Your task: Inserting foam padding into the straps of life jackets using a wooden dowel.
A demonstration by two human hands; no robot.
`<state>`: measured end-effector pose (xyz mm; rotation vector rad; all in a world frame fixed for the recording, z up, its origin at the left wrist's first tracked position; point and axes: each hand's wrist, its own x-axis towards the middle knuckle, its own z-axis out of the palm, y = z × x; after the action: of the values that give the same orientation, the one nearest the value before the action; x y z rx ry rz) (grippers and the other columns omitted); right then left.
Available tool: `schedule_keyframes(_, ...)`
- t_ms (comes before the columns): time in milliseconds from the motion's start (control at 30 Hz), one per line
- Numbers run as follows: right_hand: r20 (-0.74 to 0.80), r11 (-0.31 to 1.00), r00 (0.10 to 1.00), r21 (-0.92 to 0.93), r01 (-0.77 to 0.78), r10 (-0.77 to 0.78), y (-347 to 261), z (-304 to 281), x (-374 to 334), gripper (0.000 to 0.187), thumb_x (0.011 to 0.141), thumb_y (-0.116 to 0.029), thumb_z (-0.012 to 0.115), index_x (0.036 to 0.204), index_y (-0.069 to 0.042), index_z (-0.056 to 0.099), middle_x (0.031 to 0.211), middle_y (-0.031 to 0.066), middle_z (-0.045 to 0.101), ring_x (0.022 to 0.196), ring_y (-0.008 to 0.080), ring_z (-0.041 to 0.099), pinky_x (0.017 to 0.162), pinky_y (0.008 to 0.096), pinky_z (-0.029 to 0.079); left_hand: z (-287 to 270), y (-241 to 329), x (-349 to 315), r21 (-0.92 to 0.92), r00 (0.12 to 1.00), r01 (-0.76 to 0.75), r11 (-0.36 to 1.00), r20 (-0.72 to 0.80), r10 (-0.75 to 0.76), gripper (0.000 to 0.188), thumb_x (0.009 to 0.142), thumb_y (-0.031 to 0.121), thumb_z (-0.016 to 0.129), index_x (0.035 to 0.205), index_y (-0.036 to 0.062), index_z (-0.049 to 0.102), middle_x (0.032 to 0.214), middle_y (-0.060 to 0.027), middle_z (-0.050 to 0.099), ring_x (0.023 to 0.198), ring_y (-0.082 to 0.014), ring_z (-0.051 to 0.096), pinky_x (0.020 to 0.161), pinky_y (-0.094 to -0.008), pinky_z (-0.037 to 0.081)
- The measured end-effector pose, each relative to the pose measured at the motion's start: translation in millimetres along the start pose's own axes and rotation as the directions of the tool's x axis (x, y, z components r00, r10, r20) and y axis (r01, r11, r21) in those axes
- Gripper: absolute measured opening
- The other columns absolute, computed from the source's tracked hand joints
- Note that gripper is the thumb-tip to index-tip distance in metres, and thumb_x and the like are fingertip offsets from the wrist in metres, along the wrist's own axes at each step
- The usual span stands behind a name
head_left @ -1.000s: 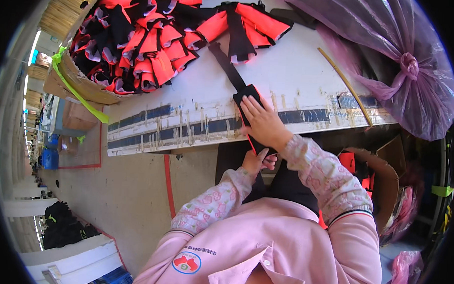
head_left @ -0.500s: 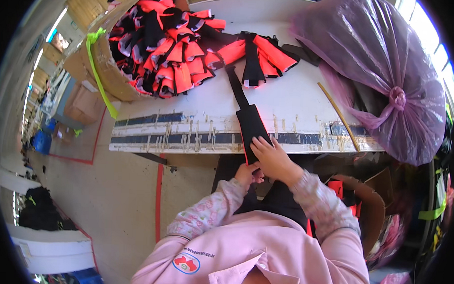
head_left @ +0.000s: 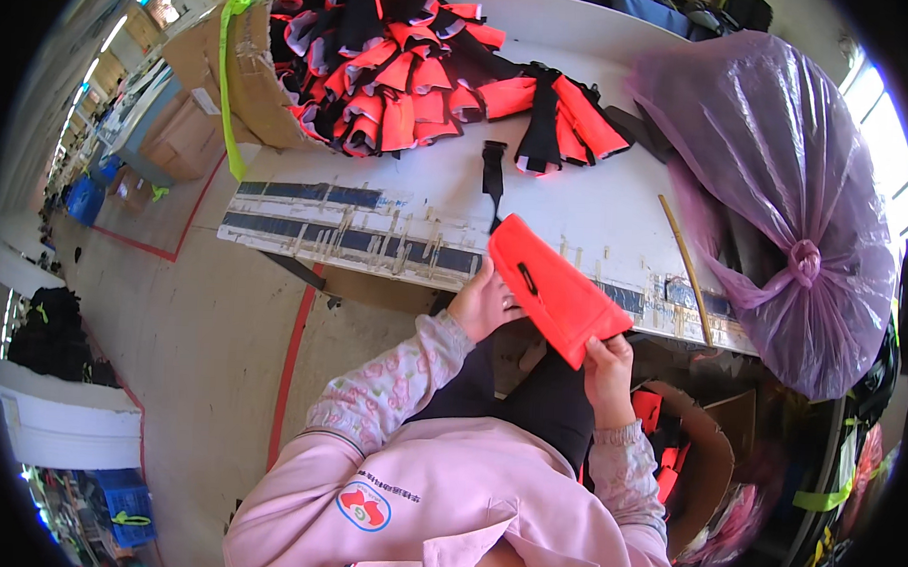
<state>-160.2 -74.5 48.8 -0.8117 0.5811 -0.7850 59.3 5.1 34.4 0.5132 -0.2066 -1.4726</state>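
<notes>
A bright orange-red fabric piece [head_left: 556, 292], wider at its near end, has a small black slot on its face. From its narrow far end a black strap [head_left: 493, 175] with a buckle lies on the white table. My right hand [head_left: 609, 377] pinches the near right corner between thumb and fingers. Beside the left edge, my left hand [head_left: 483, 303] is open with its thumb raised and fingers loosely bent; its fingertips are near or against the fabric. The piece is tilted over the table's front edge.
A cardboard box [head_left: 252, 67] full of orange and black fabric pieces [head_left: 391, 81] stands at the far left. More pieces [head_left: 575, 123] lie beside it. At the right are a wooden stick [head_left: 686, 272] and a tied purple plastic bag [head_left: 777, 185]. Below the table is another box [head_left: 703, 442].
The piece has been turned from its black side to its orange side. My right hand has shifted right and down to its corner; my left hand has moved up along its left edge.
</notes>
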Motion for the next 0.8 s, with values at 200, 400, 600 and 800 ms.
schedule_keyframes(200,-0.005,0.979,0.993,0.164,-0.119,0.122,29.7,-2.2,-28.9,0.027,0.082,0.000,0.054,0.109,-0.001,0.054,0.102,0.0098,0.061,0.092,0.0209,0.061,0.080,0.0352,0.051,53.7,15.8,11.2,0.012,0.958,-0.257,0.966,0.134,0.253,0.054,0.083,0.037,0.057,0.122,0.0031,0.041,0.120,-0.0132,0.049,0.110,-0.0268,0.048,0.095,-0.0423,0.037)
schedule_keyframes(400,-0.005,0.998,0.999,-0.041,0.037,-0.038,47.3,-23.0,-27.9,0.028,0.082,0.001,0.054,0.110,-0.003,0.054,0.105,0.0091,0.060,0.094,0.0202,0.060,0.080,0.0341,0.051,68.3,10.0,5.4,0.122,0.962,-0.269,0.955,-0.017,0.273,0.040,0.083,0.026,0.061,0.113,0.0024,0.049,0.106,-0.0101,0.057,0.098,-0.0210,0.056,0.087,-0.0362,0.044)
schedule_keyframes(600,0.032,0.980,0.989,0.127,-0.151,0.148,46.7,-15.4,-28.6,0.027,0.084,-0.003,0.052,0.111,-0.003,0.054,0.107,0.0095,0.059,0.095,0.0212,0.059,0.082,0.0362,0.050,86.4,13.5,-3.7,0.113,0.964,-0.267,0.957,0.027,0.265,0.029,0.085,0.023,0.060,0.104,0.0018,0.054,0.097,-0.0057,0.059,0.088,-0.0144,0.057,0.080,-0.0304,0.046)
schedule_keyframes(800,0.050,0.963,0.973,0.145,-0.229,0.224,60.3,-18.9,-30.3,0.026,0.086,-0.004,0.049,0.112,-0.004,0.053,0.109,0.0102,0.059,0.096,0.0222,0.059,0.083,0.0368,0.049,81.3,0.7,-6.2,0.394,0.922,-0.350,0.850,-0.014,0.386,0.029,0.086,0.021,0.057,0.105,-0.0003,0.054,0.098,-0.0036,0.059,0.088,-0.0101,0.056,0.081,-0.0257,0.045)
